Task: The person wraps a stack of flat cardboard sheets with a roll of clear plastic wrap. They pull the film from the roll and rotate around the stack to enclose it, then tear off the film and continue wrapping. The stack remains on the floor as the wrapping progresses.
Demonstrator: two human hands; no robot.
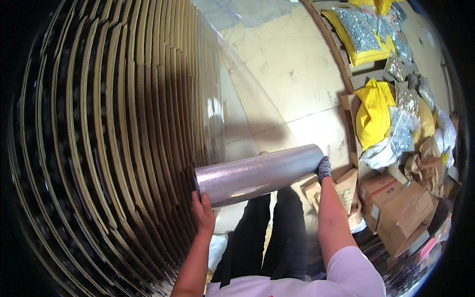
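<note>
A big roll of clear stretch film (257,173) with a silvery sheen lies crosswise in front of my legs, held up off the floor. Its left end is gripped by my bare left hand (203,210), thumb and fingers around the lower edge. My right hand (324,169), in a grey glove, holds the opposite end, slightly higher and farther away. The palms and part of the fingers are hidden by the roll. To the left rises a tall stack of flat cardboard sheets (143,99), close to my left hand. Transparent film (252,91) stretches along the stack's right side.
To the right, wooden pallets (352,111) bear yellow sacks (372,116), plastic bags of small metal parts (358,29) and an opened cardboard box (401,210). A brown paper bag (346,190) stands near my right forearm. Pale tiled floor (292,69) runs between stack and pallets.
</note>
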